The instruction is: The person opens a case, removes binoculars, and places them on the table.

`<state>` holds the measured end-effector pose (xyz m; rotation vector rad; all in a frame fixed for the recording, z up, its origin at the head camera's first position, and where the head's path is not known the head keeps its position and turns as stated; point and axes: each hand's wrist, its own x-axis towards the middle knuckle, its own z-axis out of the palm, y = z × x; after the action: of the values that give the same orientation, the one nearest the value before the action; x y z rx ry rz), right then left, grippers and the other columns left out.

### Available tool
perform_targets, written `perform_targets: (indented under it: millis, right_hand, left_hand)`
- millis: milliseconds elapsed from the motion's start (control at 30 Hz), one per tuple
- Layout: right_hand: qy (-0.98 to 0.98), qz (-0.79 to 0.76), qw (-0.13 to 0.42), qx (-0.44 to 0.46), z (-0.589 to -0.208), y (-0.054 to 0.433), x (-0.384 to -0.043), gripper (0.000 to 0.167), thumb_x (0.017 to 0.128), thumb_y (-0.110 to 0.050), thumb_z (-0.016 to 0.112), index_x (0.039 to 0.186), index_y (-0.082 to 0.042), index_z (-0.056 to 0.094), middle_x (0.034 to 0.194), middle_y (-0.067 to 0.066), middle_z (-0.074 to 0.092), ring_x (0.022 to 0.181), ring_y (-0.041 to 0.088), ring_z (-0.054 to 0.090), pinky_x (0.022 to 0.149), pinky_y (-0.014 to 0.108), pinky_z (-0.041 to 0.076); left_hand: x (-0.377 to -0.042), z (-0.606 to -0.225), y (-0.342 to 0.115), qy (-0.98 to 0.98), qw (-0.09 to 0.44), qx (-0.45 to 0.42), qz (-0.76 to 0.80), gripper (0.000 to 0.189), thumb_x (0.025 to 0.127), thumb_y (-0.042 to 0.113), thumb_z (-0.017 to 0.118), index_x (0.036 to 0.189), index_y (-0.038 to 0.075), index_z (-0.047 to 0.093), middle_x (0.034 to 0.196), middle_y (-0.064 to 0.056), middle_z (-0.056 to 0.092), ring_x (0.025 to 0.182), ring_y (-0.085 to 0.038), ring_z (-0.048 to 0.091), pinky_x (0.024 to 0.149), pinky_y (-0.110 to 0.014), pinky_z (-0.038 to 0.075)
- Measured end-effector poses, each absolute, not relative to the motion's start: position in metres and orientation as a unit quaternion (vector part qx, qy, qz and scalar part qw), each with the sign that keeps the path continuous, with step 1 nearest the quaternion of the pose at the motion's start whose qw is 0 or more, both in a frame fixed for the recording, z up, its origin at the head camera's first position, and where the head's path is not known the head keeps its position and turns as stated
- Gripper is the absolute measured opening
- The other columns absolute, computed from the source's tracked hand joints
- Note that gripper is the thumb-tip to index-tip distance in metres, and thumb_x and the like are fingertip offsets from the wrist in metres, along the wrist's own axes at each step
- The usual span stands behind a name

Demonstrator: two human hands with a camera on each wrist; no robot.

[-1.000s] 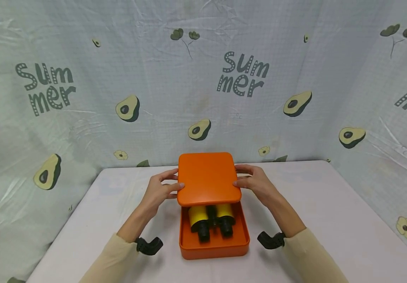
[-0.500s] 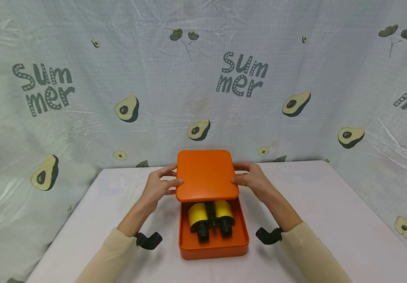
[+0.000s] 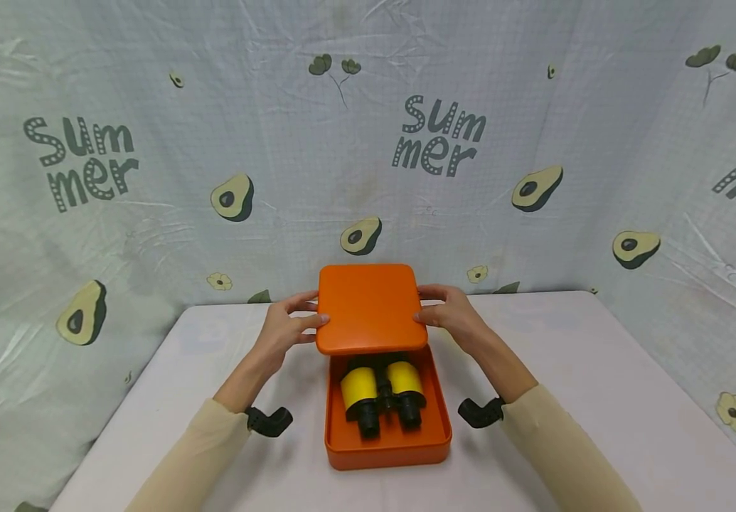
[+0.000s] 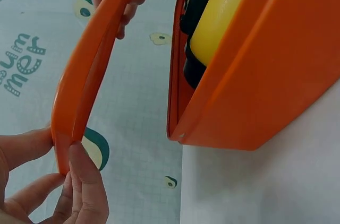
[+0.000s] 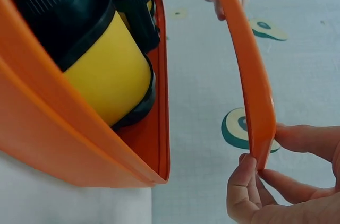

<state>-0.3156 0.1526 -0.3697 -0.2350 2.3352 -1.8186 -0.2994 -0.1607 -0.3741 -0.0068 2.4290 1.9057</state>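
Observation:
Between both hands an orange lid hangs above the far part of an orange box, apart from its rim in both wrist views. My left hand pinches the lid's left edge, thumb on top and fingers beneath. On the opposite edge my right hand holds it the same way. Inside the box lie yellow and black binoculars, eyepieces toward me; the lid hides their far end in the head view. The left wrist view shows the lid edge-on, beside the open box.
The box stands on a white table. A pale cloth printed with avocados and lettering hangs behind and at both sides. A black wrist mount sits on the left wrist, another mount on the right.
Both hands have moved the lid up and away from me, slightly to the left. More of the binoculars now shows, while the box has stayed in place.

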Motion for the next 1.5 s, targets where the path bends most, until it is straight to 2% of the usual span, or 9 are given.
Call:
perform_targets:
  millis: [367, 767, 1133, 1500]
  right_hand:
    - [0.788, -0.604, 0.087, -0.085, -0.362, 0.143, -0.328, 0.067, 0.088, -0.001, 0.066, 0.151, 0.003, 0.046, 0.151, 0.023, 0.051, 0.128, 0.038, 0.058, 0.112, 0.052, 0.051]
    - [0.783, -0.604, 0.123, -0.08, -0.364, 0.139, -0.345, 0.065, 0.088, 0.002, 0.063, 0.151, 0.001, 0.048, 0.153, 0.021, 0.05, 0.134, 0.038, 0.055, 0.115, 0.053, 0.048]
    - [0.778, -0.606, 0.145, -0.078, -0.374, 0.135, -0.364, 0.066, 0.089, 0.002, 0.065, 0.153, -0.001, 0.046, 0.154, 0.019, 0.05, 0.131, 0.035, 0.058, 0.112, 0.046, 0.052]
    - [0.794, -0.584, 0.154, -0.071, -0.381, 0.129, -0.376, 0.064, 0.089, 0.004, 0.065, 0.151, 0.003, 0.047, 0.151, 0.022, 0.052, 0.126, 0.034, 0.059, 0.111, 0.047, 0.052]
  left_hand:
    - [-0.314, -0.377, -0.169, 0.79, 0.024, -0.001, 0.612, 0.062, 0.095, 0.016, 0.073, 0.153, 0.01, 0.051, 0.141, -0.021, 0.055, 0.102, -0.023, 0.071, 0.09, -0.039, 0.063]
    - [-0.325, -0.377, -0.171, 0.797, 0.015, -0.012, 0.603, 0.061, 0.096, 0.016, 0.073, 0.153, 0.012, 0.051, 0.139, -0.021, 0.057, 0.107, -0.028, 0.07, 0.09, -0.041, 0.063]
    - [-0.336, -0.387, -0.177, 0.802, 0.018, -0.024, 0.596, 0.059, 0.096, 0.014, 0.073, 0.152, 0.01, 0.052, 0.139, -0.022, 0.058, 0.104, -0.026, 0.071, 0.088, -0.04, 0.064]
    - [-0.343, -0.395, -0.179, 0.807, 0.008, -0.034, 0.589, 0.054, 0.096, 0.016, 0.073, 0.147, 0.008, 0.057, 0.139, -0.021, 0.06, 0.109, -0.028, 0.071, 0.09, -0.039, 0.063]
